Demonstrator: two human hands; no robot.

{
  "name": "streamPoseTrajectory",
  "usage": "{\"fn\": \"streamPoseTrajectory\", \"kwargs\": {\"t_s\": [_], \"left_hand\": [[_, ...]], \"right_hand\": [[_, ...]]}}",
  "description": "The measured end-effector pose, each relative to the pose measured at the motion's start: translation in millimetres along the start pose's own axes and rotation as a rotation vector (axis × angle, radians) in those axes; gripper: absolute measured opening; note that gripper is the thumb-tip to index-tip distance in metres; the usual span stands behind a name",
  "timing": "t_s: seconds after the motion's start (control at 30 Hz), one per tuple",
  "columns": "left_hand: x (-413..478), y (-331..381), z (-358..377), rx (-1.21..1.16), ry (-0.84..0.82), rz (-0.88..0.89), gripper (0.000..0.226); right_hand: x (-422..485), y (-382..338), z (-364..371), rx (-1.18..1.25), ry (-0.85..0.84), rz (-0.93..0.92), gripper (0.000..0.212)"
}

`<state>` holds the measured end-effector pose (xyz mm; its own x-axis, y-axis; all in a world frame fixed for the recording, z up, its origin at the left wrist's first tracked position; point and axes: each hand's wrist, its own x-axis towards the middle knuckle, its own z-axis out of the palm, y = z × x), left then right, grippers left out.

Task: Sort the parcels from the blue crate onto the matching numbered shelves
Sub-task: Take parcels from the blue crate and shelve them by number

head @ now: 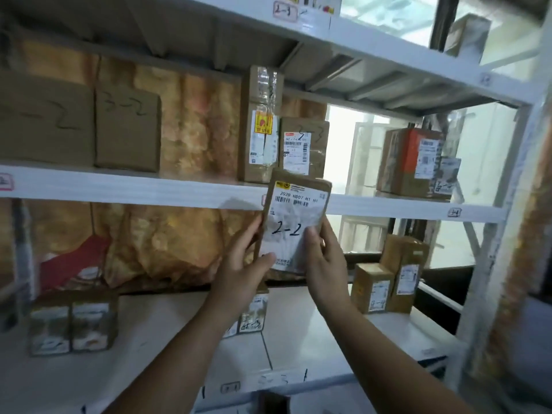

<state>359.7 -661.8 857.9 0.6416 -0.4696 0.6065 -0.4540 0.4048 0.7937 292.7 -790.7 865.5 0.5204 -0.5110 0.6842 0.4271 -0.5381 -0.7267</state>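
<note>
I hold a flat brown cardboard parcel (294, 216) upright in front of the white shelf rack, its white label marked "2-2" by hand. My left hand (243, 265) grips its lower left edge, thumb on the label. My right hand (324, 261) grips the lower right edge, thumb on the front. The parcel is level with the middle shelf beam (134, 186). A "2-3" tag (285, 11) sits on the top shelf's edge. The blue crate is out of view.
Boxes marked "3-2" (128, 132) and "3-3" (303, 149) stand on the middle shelf, with a tall box (260, 124) between them. On the lower shelf (179, 324) are small boxes at left (71, 322) and right (388, 279). A white upright post (501, 234) stands at the right.
</note>
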Motion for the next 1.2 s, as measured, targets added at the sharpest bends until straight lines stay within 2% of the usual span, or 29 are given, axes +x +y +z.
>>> {"fn": "streamPoseTrajectory", "kwargs": {"t_s": [0.17, 0.33, 0.4, 0.5, 0.63, 0.87, 1.0, 1.2], "left_hand": [[1.3, 54.1, 23.4, 0.056, 0.001, 0.164, 0.057], [8.1, 99.7, 19.5, 0.088, 0.013, 0.236, 0.050], [13.3, 113.9, 11.3, 0.080, 0.040, 0.266, 0.049], [21.6, 134.5, -3.4, 0.076, 0.089, 0.347, 0.051], [36.0, 157.5, -41.7, 0.095, 0.142, 0.403, 0.056], [62.8, 200.2, -135.9, 0.239, 0.167, 0.487, 0.063], [79.8, 215.2, -187.4, 0.288, 0.216, 0.537, 0.067], [110.3, 235.2, -242.1, 0.390, 0.196, 0.531, 0.072]], "right_hand": [[9.3, -46.8, -15.5, -0.060, 0.082, -0.095, 0.071], [19.6, -93.4, -11.4, 0.100, 0.135, -0.214, 0.057], [24.0, -109.7, -2.5, 0.099, 0.110, -0.266, 0.056], [32.5, -128.6, 16.4, 0.089, 0.024, -0.328, 0.073], [49.8, -151.0, 54.3, 0.022, 0.030, -0.432, 0.085], [78.4, -196.4, 148.0, 0.107, -0.001, -0.478, 0.082], [93.2, -216.7, 197.5, 0.062, -0.030, -0.503, 0.085], [129.5, -241.8, 245.5, 0.026, -0.032, -0.500, 0.082]]}}
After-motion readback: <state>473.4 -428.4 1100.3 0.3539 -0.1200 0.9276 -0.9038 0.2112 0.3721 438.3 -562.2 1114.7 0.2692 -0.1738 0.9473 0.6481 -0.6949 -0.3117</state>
